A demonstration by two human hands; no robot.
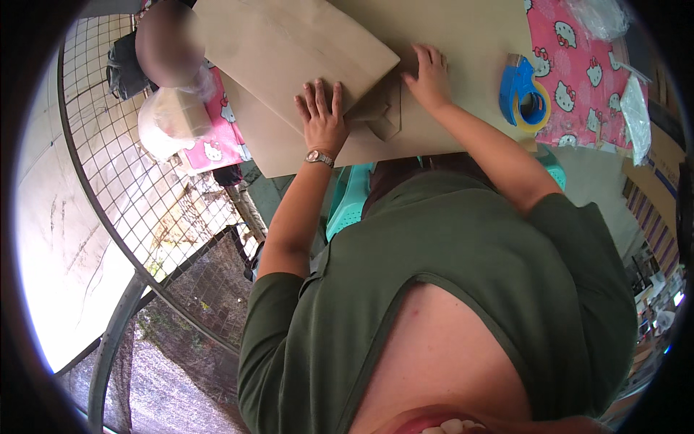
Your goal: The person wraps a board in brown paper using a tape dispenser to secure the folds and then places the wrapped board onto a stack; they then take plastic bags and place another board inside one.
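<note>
A flat, box-shaped package in brown paper (289,43) lies slantwise across a larger sheet of brown paper (477,50). My left hand (323,119), with a watch at the wrist, rests palm down on the package's near edge, its fingers stretched out and apart. At the package's right end, folded paper flaps (387,116) stick out toward me. Just right of the package's corner, my right hand (431,81) is over the large sheet with nothing in it. Its fingers are loosely extended and the thumb stands apart from them.
A blue tape dispenser (512,90) with a clear roll sits on the right. Pink patterned cloth (571,79) covers the table. Clear plastic (600,18) lies at the far right. A plastic-wrapped bundle (173,123) and wire mesh (108,145) are left. A turquoise stool (350,199) stands below.
</note>
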